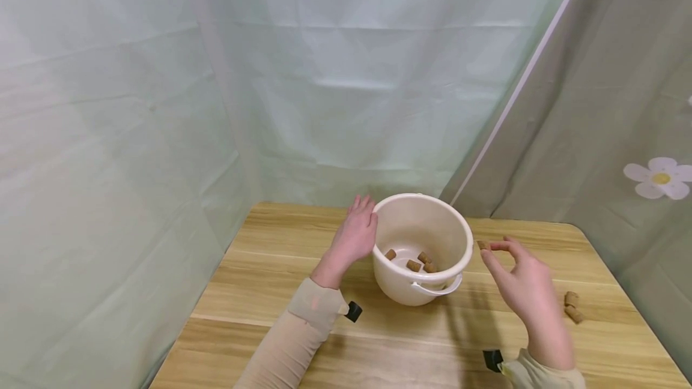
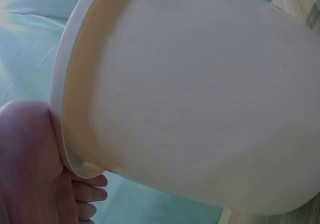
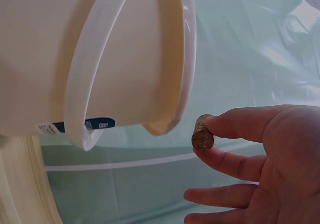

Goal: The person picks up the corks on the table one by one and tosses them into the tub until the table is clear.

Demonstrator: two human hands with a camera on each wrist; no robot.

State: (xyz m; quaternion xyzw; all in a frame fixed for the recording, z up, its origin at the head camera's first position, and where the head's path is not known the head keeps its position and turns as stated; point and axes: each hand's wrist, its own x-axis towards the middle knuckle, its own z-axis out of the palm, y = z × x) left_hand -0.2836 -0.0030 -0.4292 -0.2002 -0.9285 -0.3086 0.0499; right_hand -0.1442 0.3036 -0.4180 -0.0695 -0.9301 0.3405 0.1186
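A cream bucket (image 1: 414, 293) stands on the table with several corks (image 1: 413, 265) lying on its bottom. My left hand (image 1: 357, 232) rests against the left of its rim, fingers pointing away and looking fairly straight. In the left wrist view, the bucket's outer wall (image 2: 200, 94) fills most of the picture, and the left thumb side touches the rim. Just right of the bucket, my right hand (image 1: 521, 278) pinches one cork (image 3: 203, 133) between thumb and index finger. The other right fingers are extended. This cork is outside the rim, apart from it.
Two more corks (image 1: 573, 307) lie near the table's right side. The bucket's white handle (image 1: 440, 290) hangs down on the near side. Pale curtains (image 1: 346, 89) surround the wooden table (image 1: 259, 299) at the back and sides.
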